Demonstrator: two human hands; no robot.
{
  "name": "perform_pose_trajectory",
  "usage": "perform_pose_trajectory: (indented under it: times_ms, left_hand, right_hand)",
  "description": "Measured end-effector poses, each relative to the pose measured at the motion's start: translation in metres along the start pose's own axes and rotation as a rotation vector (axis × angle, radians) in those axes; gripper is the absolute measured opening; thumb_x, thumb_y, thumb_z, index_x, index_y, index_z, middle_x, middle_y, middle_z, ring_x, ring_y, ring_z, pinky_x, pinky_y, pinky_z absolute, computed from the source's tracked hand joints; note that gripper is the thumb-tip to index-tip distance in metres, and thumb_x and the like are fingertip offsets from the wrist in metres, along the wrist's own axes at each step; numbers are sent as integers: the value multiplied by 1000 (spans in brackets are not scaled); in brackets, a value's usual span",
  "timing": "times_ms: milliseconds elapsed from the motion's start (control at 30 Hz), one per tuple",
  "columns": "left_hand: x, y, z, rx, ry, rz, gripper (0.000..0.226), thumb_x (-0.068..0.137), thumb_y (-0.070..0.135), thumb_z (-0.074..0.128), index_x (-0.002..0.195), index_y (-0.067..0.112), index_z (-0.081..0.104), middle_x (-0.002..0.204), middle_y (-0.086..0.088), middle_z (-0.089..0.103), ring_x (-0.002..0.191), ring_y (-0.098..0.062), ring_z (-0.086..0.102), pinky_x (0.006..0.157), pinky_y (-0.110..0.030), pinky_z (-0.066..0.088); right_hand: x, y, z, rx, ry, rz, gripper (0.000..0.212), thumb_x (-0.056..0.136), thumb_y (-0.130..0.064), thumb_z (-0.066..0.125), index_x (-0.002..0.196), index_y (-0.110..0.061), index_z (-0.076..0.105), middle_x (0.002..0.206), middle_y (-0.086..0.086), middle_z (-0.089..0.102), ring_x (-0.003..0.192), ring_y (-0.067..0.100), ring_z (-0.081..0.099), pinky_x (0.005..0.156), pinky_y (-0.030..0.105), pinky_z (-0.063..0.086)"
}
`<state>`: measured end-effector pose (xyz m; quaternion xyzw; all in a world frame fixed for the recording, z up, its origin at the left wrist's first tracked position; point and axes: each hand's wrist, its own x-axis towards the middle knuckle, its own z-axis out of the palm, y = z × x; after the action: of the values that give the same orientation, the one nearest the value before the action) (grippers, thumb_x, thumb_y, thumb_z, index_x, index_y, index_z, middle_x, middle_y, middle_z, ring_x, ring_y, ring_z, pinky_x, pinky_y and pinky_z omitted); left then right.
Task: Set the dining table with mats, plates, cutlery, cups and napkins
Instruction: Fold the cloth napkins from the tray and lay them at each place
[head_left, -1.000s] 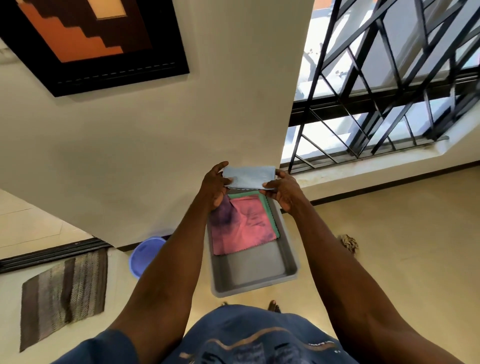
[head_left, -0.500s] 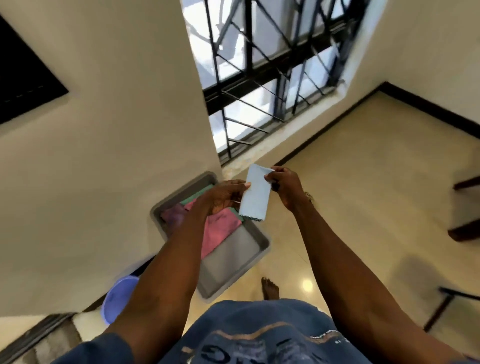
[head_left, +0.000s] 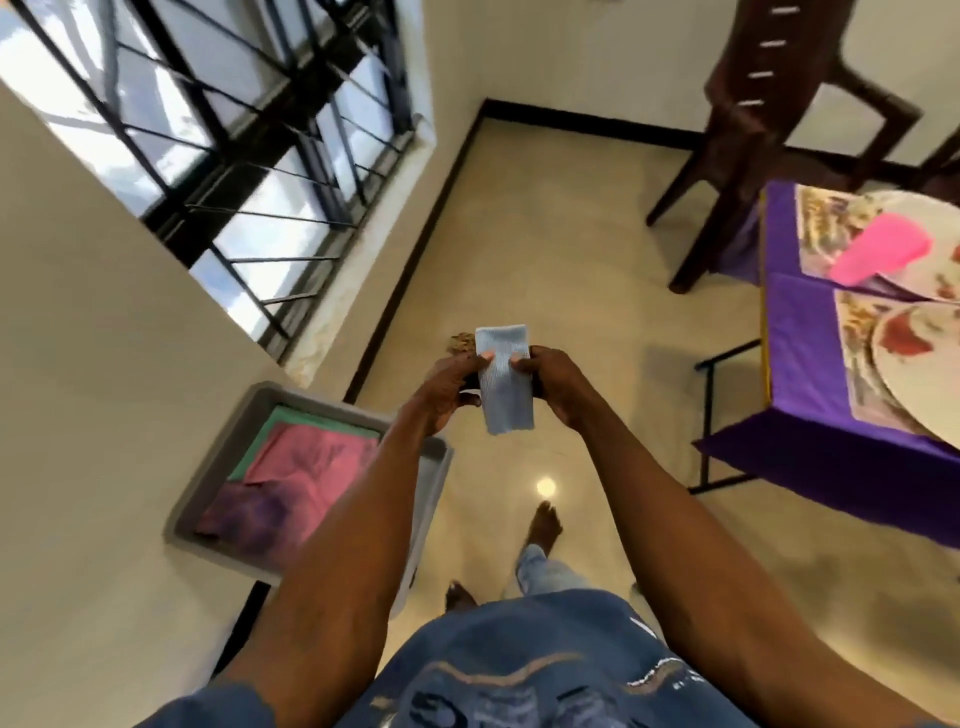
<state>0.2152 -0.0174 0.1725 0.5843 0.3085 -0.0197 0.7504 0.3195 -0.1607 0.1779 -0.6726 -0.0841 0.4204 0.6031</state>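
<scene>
Napkin-laying looks to be the step in hand: a folded pale blue cloth napkin (head_left: 505, 379) is held upright in mid-air over the floor, near the centre of the view, with the left hand (head_left: 451, 387) pinching its left edge and the right hand (head_left: 551, 383) pinching its right edge, thumbs on the front face. To the near left, a grey plastic tray (head_left: 218, 462) on a ledge holds more folded cloths in pink, green and purple. At the far right stands the purple-clothed dining table (head_left: 810, 332), bearing floral mats, floral plates (head_left: 914, 358) and a pink plastic cup (head_left: 883, 254). The next move likely calls for carrying the napkin right to the table and setting it at a place. Printed marks on the person's blue shirt are too blurred to read; no other writing shows.
</scene>
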Motion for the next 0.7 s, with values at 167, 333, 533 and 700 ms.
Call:
perform_pose_trajectory:
  times_ms: [167, 333, 533, 700]
  left_hand:
    - [19, 15, 56, 18, -49, 31, 18, 95, 26, 63, 104, 11, 67, 98, -8, 70, 87, -24, 67, 69, -33, 55]
    - [50, 29, 122, 29, -63, 47, 23, 95, 28, 62, 107, 8, 67, 106, -13, 69, 90, -27, 66, 79, -42, 56]
    - [85, 38, 216, 110, -94, 68, 21, 95, 31, 62, 92, 10, 66, 91, -13, 64, 76, -25, 58, 65, -35, 48]
    - [123, 41, 289, 178, -49, 84, 24, 97, 27, 60, 80, 10, 64, 74, -8, 58, 60, -20, 49, 48, -26, 38]
  right_hand:
    - [-31, 3, -46, -23, 63, -15, 25, 92, -17, 61, 114, -5, 66, 113, 14, 70, 102, 30, 68, 92, 43, 53]
    - [-45, 4, -97, 71, 190, 2, 26, 96, -29, 60, 112, -10, 65, 115, 12, 69, 103, 30, 66, 91, 44, 54]
    - [-50, -1, -168, -7, 521, -69, 24, 100, -30, 52, 91, -9, 60, 82, 4, 63, 69, 17, 59, 61, 25, 46]
    - [-45, -10, -235, -57, 628, -97, 24, 101, -26, 50, 83, -10, 54, 71, 3, 54, 62, 13, 53, 52, 23, 39]
